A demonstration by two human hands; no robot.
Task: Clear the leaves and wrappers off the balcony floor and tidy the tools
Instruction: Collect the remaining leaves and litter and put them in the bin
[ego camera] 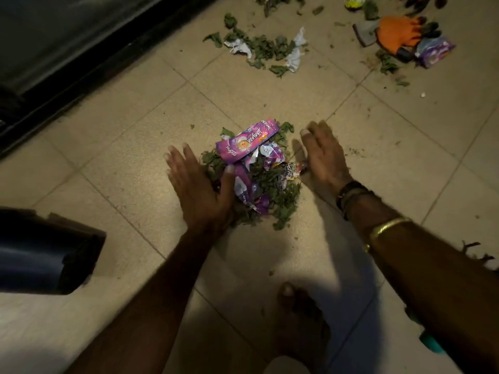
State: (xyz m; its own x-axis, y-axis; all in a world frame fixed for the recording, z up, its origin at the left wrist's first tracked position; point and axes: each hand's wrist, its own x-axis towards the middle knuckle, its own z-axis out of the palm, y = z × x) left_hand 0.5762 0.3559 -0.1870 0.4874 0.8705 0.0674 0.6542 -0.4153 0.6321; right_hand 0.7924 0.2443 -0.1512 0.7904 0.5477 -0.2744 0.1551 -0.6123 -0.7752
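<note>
The left hand [199,190] and right hand [324,157] flank 1 heap of leaves [272,193] and purple wrappers [247,140] on the tiled floor [135,147]. Both hands' fingers [178,163] are straight and released, grasping nothing. The left thumb touches the heap; the right fingers lie just beside it. Well beyond the fingers lie more leaves [262,47], white scraps [295,54] and an orange glove [397,32].

Left hand [199,190] and right hand [322,157] flank the litter pile [259,179].
</note>
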